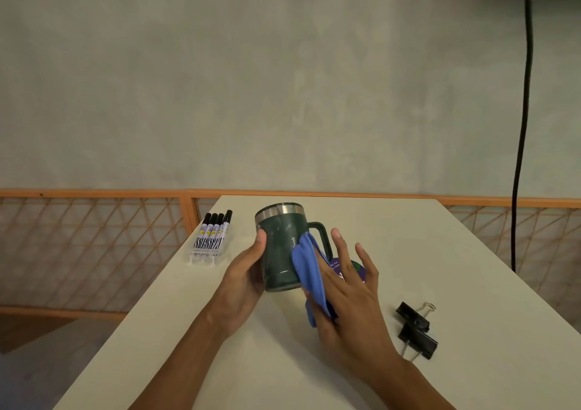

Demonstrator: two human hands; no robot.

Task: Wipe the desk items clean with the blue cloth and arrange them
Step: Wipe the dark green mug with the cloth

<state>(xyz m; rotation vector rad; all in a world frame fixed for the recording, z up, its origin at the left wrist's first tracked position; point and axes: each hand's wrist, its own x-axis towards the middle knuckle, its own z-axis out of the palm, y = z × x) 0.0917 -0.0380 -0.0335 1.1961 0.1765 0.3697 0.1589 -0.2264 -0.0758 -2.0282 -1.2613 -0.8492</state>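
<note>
Left hand [243,271], curled round the mug [279,252], should turn it while the right hand's [349,302] spread fingers [341,249] press the cloth [309,271] flat.

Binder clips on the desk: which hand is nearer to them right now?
Right. The right hand presses the blue cloth against the mug, just left of the binder clips; the left hand grips the mug's other side, farther away.

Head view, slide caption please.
Left hand holds a dark green handled mug; right hand presses blue cloth against it.
</note>
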